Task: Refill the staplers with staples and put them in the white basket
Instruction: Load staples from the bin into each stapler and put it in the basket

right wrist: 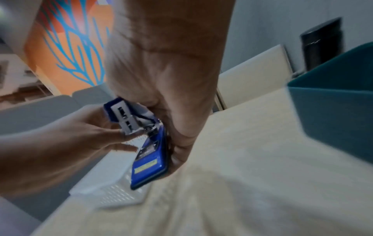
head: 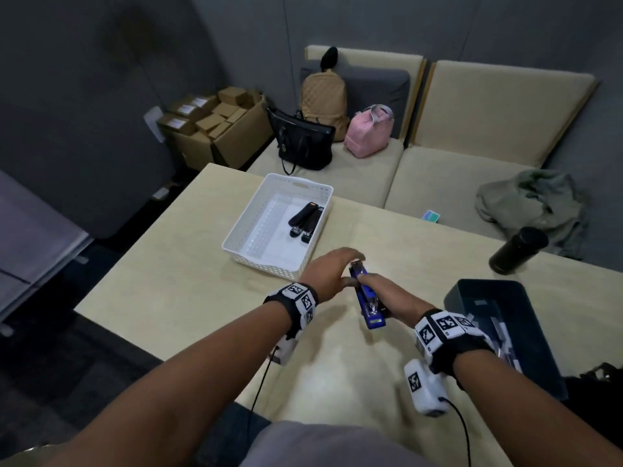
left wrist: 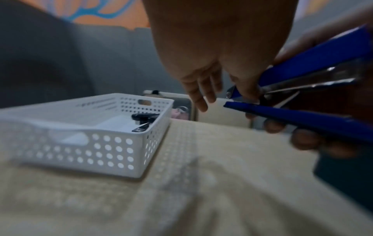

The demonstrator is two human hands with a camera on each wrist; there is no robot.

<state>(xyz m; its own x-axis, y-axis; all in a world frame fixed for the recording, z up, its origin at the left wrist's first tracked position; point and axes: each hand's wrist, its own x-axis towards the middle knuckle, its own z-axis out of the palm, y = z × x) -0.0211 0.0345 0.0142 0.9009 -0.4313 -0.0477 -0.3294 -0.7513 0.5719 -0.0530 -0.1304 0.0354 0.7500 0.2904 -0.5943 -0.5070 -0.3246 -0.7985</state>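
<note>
Blue stapler (head: 366, 299): held above the counter (head: 188, 264), just right of the white basket (head: 236, 241); its top arm is hinged up, likely to expose the staple channel.
Right hand (head: 392, 298): fingers clamped around the stapler's base, steadying it.
Left hand (head: 328, 274): fingers apart and mostly straight, thumb at the hinge end, probably working the raised arm.
White basket: holds two black staplers (head: 303, 219), so those look finished.
Dark bin (head: 488, 291): right of the basket, contents unclear.

Blue stapler (left wrist: 315, 70) hinged open at 3 o'clock, its front end touched by the left hand (left wrist: 212, 63), white basket (left wrist: 113, 150) set on the counter (left wrist: 201, 199) at 9 o'clock, black staplers (left wrist: 144, 119) seen inside it
</note>
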